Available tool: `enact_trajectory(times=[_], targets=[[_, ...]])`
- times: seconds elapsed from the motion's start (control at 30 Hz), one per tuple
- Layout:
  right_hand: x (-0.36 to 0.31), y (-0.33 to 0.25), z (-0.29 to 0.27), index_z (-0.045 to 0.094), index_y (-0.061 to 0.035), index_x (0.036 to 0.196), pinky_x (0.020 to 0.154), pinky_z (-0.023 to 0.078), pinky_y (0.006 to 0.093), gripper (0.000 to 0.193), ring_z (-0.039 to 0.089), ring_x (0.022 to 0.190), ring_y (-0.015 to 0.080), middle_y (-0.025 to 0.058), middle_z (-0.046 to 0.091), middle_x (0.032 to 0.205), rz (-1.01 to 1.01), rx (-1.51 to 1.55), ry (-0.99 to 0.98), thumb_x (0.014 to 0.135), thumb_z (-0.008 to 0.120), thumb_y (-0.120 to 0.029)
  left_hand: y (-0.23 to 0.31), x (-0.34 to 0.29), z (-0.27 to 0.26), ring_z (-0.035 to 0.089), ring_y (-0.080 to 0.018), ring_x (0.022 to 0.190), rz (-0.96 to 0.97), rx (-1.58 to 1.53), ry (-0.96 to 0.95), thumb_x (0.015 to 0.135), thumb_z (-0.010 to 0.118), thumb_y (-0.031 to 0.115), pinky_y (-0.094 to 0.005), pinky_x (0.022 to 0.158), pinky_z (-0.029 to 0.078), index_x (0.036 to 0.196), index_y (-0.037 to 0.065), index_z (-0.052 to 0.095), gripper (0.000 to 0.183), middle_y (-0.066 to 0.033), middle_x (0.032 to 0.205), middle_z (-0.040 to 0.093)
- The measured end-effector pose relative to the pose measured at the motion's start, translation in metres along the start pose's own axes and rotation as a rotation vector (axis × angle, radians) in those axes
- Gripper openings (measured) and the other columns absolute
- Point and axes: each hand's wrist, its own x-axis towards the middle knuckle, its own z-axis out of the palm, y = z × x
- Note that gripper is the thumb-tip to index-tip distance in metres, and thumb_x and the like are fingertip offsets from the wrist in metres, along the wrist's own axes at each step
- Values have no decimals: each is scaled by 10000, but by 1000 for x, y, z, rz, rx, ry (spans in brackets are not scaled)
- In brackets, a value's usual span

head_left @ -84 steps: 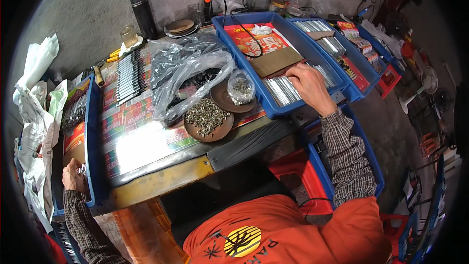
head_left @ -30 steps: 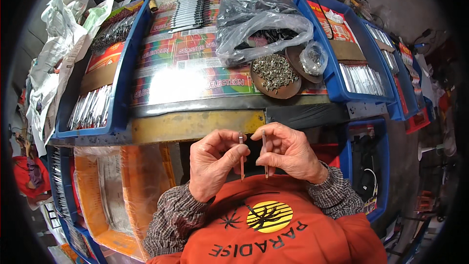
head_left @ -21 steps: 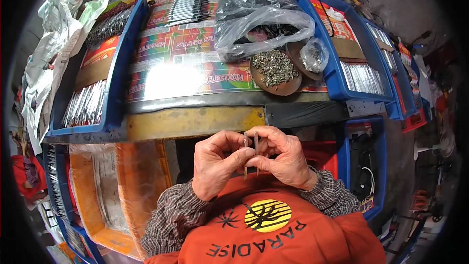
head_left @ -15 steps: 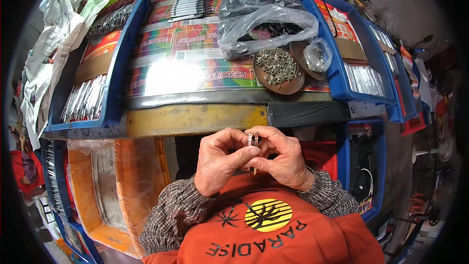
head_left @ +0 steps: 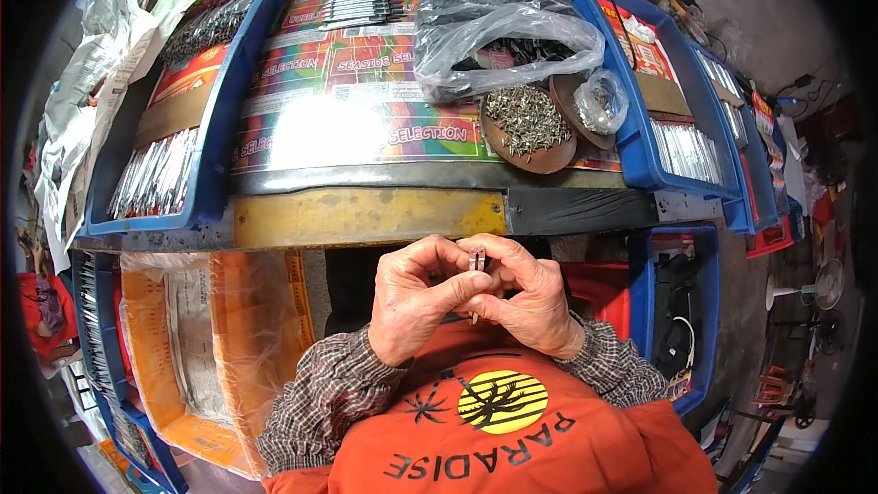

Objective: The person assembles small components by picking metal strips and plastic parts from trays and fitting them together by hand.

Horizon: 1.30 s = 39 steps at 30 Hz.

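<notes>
Close to the chest, at the centre of the view, the left hand (head_left: 416, 297) and the right hand (head_left: 530, 297) meet fingertip to fingertip. Between them stand two thin metal strips (head_left: 476, 260), upright and side by side; each hand's grip is clenched on the strips, thumbs and forefingers pinching them from either side. A small tip of the same pieces shows below the fingers at about 6 o'clock of the hands.

At 8 o'clock from the hands sits an orange crate (head_left: 215, 357) lined with clear plastic; what is in it cannot be made out. At 3 o'clock a blue bin (head_left: 700, 311) below the bench edge holds dark items and a white cable.

Just beyond the hands, at 12 o'clock, runs the bench (head_left: 366, 215) with its yellow front edge and a colourful printed sheet on top. On it, at 1 o'clock, a round brown dish (head_left: 530, 128) is heaped with small metal screws or rivets, and touching it on the right a small clear bag (head_left: 601, 101) lies in a second dish. Behind these a large clear plastic bag (head_left: 498, 23) holds dark small parts.

At 10 o'clock a long blue tray (head_left: 215, 142) carries rows of shiny metal strips at its near end and dark pieces at the far end. At 2 o'clock another blue tray (head_left: 640, 142) holds a row of silvery strips and a card.
</notes>
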Motion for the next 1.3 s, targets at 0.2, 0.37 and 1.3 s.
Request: enact_trajectory(times=[0.2, 0.37, 1.3], targets=[[-1, -2, 1, 544, -33, 1263, 538, 489, 217, 534, 586, 584, 37, 11, 604, 681, 27, 23, -10, 771, 734, 52, -1, -3, -1, 635, -116, 745, 19, -14, -8, 855, 670, -25, -259, 655, 571, 918, -37, 623, 80, -67, 859, 652], [-1, -4, 0, 548, -31, 1258, 516, 465, 210, 514, 570, 569, 28, 0, 594, 648, 31, 7, -16, 783, 725, 50, -3, -5, -3, 620, -95, 744, 25, -19, 10, 880, 647, -14, -234, 650, 551, 963, -49, 630, 92, -63, 853, 654], [19, -15, -38, 656, 10, 961, 692, 502, 251, 115, 628, 799, 121, 67, 655, 890, -57, 44, -392, 861, 675, -43, 21, -6, -15, 578, -88, 601, -235, 13, -367, 896, 630, -5, -240, 519, 473, 903, -48, 624, 44, -50, 718, 621]])
